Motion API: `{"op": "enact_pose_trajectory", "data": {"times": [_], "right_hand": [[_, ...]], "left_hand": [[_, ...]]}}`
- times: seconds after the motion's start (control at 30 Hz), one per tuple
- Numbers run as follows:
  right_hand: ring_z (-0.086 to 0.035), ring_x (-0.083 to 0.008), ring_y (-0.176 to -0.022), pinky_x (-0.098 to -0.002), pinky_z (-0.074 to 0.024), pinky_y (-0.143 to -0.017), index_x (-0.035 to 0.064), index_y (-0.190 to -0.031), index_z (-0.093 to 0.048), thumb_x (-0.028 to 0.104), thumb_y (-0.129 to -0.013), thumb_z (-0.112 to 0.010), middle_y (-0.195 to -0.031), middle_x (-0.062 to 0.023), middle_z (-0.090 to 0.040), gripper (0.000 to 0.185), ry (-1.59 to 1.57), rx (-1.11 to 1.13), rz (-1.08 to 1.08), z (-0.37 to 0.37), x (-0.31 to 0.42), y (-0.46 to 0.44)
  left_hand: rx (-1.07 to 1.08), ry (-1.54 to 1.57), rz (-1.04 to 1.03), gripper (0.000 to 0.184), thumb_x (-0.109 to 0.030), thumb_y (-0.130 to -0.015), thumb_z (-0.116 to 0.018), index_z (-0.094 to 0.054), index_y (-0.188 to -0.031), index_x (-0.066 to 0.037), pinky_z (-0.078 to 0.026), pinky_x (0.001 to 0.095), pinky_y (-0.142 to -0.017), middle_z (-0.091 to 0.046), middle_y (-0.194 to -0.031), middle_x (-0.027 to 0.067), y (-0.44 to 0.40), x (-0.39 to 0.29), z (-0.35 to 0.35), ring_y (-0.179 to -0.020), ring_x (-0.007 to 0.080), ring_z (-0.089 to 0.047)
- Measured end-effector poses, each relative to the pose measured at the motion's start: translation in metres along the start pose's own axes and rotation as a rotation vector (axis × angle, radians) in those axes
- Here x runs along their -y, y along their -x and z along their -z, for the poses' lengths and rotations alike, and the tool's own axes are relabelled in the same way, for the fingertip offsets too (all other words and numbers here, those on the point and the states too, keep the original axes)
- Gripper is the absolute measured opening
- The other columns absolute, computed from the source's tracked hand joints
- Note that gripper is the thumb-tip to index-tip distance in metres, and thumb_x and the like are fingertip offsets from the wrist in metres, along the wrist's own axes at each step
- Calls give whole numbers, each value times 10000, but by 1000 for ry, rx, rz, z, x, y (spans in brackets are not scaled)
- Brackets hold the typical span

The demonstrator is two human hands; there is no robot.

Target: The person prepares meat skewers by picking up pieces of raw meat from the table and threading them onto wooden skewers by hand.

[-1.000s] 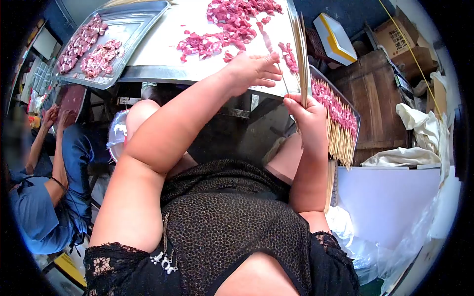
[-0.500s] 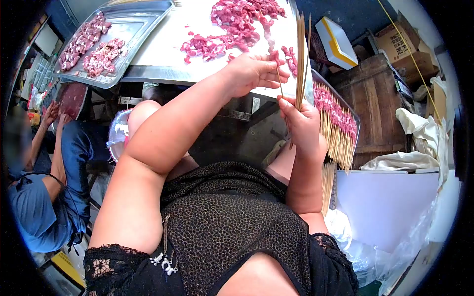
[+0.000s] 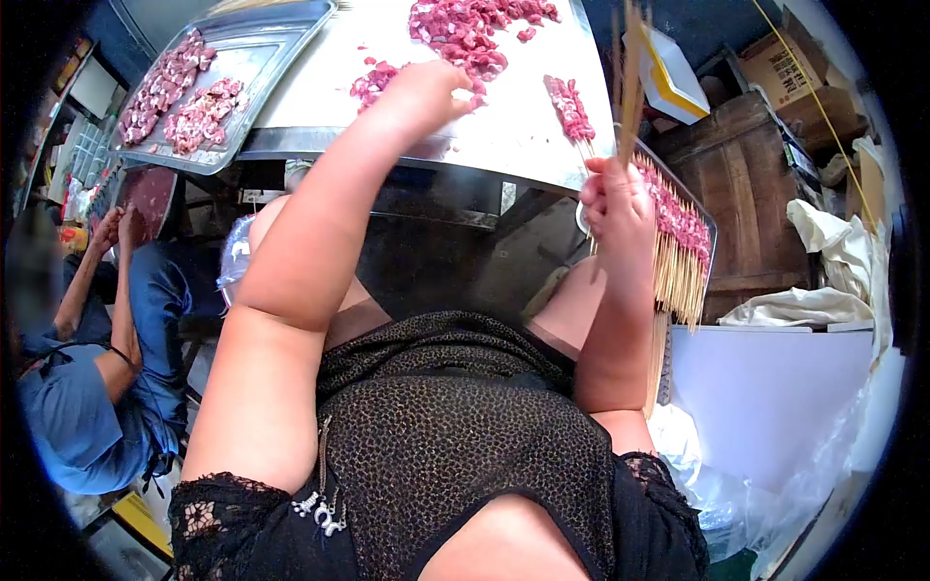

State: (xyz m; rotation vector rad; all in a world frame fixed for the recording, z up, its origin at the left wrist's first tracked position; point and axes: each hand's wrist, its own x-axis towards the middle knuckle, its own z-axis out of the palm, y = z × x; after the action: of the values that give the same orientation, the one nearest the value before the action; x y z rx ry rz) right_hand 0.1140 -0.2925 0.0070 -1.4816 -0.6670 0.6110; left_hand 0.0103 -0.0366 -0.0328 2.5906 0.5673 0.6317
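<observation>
My left hand (image 3: 431, 95) is over the front of the raw meat pile (image 3: 465, 34) on the white tabletop (image 3: 523, 131). Its fingers are curled in, with a small piece of meat at the blurred fingertips. Bare wooden skewers (image 3: 632, 77) stand upright in my closed right hand (image 3: 620, 198), just past the table's right front corner. Skewers threaded with meat (image 3: 570, 108) lie on the tabletop above and left of that hand, their stick ends pointing toward it. Behind and right of my right hand, a tray holds rows of meat skewers (image 3: 681, 228).
A metal tray (image 3: 262, 82) with two heaps of meat overlaps the table's left side. Another person (image 3: 87, 387) sits at the left, hands apart from mine. To the right are a wooden board (image 3: 736, 194), a white and yellow box (image 3: 668, 82) and pale cloth (image 3: 804, 308).
My left hand has left the skewer between my hands and moved left to the pile. My right hand has shifted right and up with its skewers. More skewered meat lies on the table's right edge.
</observation>
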Motion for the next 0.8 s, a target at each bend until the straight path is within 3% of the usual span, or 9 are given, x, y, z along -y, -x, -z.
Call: {"op": "enact_pose_trajectory", "data": {"times": [0.1, 0.23, 0.33, 0.4, 0.43, 0.47, 0.57, 0.73, 0.8], "right_hand": [[-390, -37, -474, -173, -273, -408, 30, -956, -524, 235, -933, -486, -648, -4, -514, 210, -129, 56, -71, -20, -14, -11], [-368, -30, -434, -175, -261, -387, 10, -899, -569, 243, -928, -500, -636, 12, -501, 244, -201, 119, -76, -32, -27, -27], [-355, -23, -418, -177, -254, -373, 1, -889, -617, 246, -923, -512, -594, 35, -465, 269, -153, 71, -120, -33, -32, -32], [-346, -22, -405, -179, -251, -364, 1, -924, -642, 245, -918, -523, -549, 56, -423, 272, -149, 120, -120, -31, -43, -30], [-338, -20, -400, -178, -255, -365, 7, -960, -644, 240, -916, -526, -524, 68, -394, 266, -145, 135, -135, -31, -45, -29], [-338, -20, -400, -178, -255, -365, 7, -960, -644, 240, -916, -526, -524, 68, -394, 266, -161, 138, -138, -30, -46, -28], [-349, -12, -412, -172, -261, -371, 14, -1040, -637, 193, -900, -552, -544, 72, -420, 243, -145, 160, -159, -30, -46, -25], [-402, -8, -457, -163, -295, -400, 31, -1066, -639, 137, -868, -593, -591, 56, -501, 230, -204, 152, -133, -28, -56, -21], [-434, -9, -502, -166, -334, -449, 42, -1047, -653, 135, -858, -601, -619, 39, -539, 217, -49, 145, -92, -27, -61, -20]], "left_hand": [[19, -293, 7, 223, -256, -759, -603, -634, -775, -36, -469, 412, -789, -593, -853, 142, 6, -16, -9, -861, 309, -584], [81, -346, 47, 208, -239, -751, -597, -655, -800, -46, -471, 414, -772, -606, -870, 148, -1, -20, -6, -856, 316, -587], [149, -99, 183, 207, -219, -753, -594, -668, -832, -44, -476, 391, -745, -626, -826, 116, -5, -13, 5, -806, 268, -605], [-24, 337, 286, 198, -224, -761, -610, -681, -840, -57, -489, 345, -656, -637, -769, 69, -8, -6, 13, -687, 189, -609], [22, 558, 484, 193, -215, -811, -616, -667, -862, -35, -483, 263, -554, -633, -750, 39, -7, -13, 23, -611, 119, -586], [26, 542, 489, 193, -215, -811, -616, -667, -862, -35, -483, 263, -554, -633, -750, 39, -8, -10, 24, -611, 119, -586], [11, 1442, 574, 227, -130, -931, -456, -550, -1046, 42, -539, 190, -592, -655, -916, 160, -9, 6, 25, -726, 154, -643], [-79, 1660, 544, 254, -137, -941, -433, -512, -1077, 63, -566, 294, -714, -628, -1010, 200, -11, -3, 9, -867, 245, -651], [-63, 1730, 507, 263, -137, -941, -431, -506, -1080, 74, -552, 366, -799, -615, -1043, 210, -10, -10, 7, -913, 296, -640]]}}
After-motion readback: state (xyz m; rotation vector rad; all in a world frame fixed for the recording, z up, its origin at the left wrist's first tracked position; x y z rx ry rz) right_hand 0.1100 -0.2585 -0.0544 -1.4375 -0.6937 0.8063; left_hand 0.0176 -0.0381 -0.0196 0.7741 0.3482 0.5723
